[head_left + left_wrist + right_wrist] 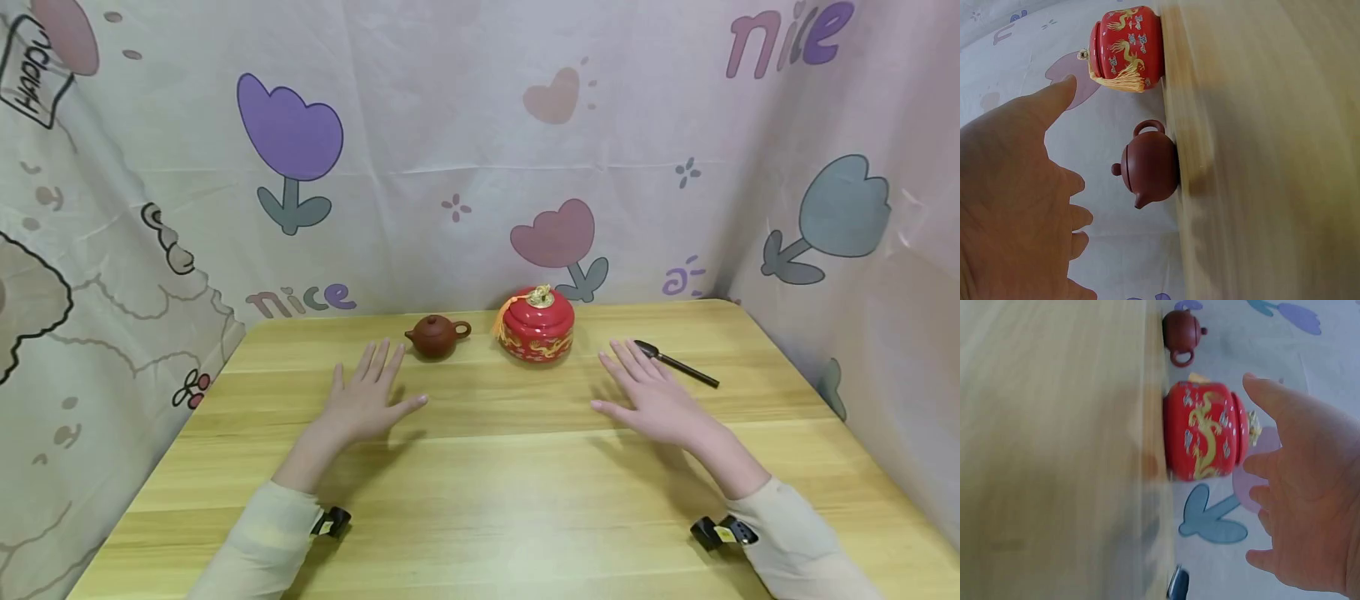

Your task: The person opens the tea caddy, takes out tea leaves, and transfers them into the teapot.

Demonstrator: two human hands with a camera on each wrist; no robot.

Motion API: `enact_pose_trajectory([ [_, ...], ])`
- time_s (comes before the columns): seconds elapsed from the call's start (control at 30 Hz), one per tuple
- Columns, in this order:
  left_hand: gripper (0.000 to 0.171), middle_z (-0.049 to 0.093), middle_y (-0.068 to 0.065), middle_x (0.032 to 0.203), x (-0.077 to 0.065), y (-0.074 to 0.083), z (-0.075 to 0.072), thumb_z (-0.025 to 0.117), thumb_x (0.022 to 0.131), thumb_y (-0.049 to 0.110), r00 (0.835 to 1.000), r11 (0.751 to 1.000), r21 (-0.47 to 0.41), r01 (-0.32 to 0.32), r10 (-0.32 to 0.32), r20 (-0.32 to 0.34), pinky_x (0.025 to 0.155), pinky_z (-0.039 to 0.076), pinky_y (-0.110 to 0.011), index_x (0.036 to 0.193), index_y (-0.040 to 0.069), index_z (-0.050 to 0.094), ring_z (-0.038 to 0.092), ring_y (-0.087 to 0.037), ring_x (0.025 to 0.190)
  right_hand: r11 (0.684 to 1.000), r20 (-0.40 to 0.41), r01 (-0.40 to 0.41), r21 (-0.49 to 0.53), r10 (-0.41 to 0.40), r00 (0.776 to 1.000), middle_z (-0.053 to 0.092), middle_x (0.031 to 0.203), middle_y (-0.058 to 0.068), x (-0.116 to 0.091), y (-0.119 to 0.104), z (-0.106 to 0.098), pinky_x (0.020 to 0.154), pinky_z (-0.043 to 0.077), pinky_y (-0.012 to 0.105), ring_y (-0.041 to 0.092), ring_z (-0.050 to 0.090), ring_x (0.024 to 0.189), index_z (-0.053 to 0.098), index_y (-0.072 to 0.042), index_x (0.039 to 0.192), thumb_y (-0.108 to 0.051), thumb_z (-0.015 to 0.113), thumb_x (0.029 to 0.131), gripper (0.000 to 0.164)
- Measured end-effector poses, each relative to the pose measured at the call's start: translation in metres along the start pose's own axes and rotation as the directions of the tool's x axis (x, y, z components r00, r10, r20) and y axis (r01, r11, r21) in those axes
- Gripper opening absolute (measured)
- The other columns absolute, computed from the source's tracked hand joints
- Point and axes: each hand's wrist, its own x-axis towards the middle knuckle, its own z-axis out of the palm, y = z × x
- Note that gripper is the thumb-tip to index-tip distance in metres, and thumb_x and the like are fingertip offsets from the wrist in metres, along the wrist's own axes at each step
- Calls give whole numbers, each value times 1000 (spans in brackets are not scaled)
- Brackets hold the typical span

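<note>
Brown teapot [433, 338] is standing upright near the far edge of the wooden table [510, 500], its spout pointing left, its handle right. Red lidded jar [537, 331] — gold dragons, yellowish tassel — is sitting on the handle side, apart from the teapot. Left hand [363, 404] is hovering above the table near the teapot, fingers straight and spread. Right hand [656, 404] is hovering likewise, near a black scoop-like tool [686, 368] that is lying aslant — right of the jar. Printed cloth [420, 100] is hanging behind.
</note>
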Motion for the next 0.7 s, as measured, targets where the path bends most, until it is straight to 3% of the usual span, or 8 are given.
enact_pose_trajectory([
  [0.37,98,-3,-8,166,12,0,-9,41,89,73,998,999,14,-47,48,-31,115,-4,-69,158,19,-2,-3,-32,153,991,-39,131,18,-130,991,10,165,6,34,-36,1,121,12,57,32,8,153,20,-18,157,-67,47,91,86],
  [0.7,87,-1,-10,165,25,-5,-16,37,96,65,997,997,16,-76,76,14,116,-2,-68,158,13,3,0,-33,153,969,-65,244,45,-241,968,19,164,8,66,-75,8,120,19,57,31,14,152,27,-16,155,-59,53,93,80],
])
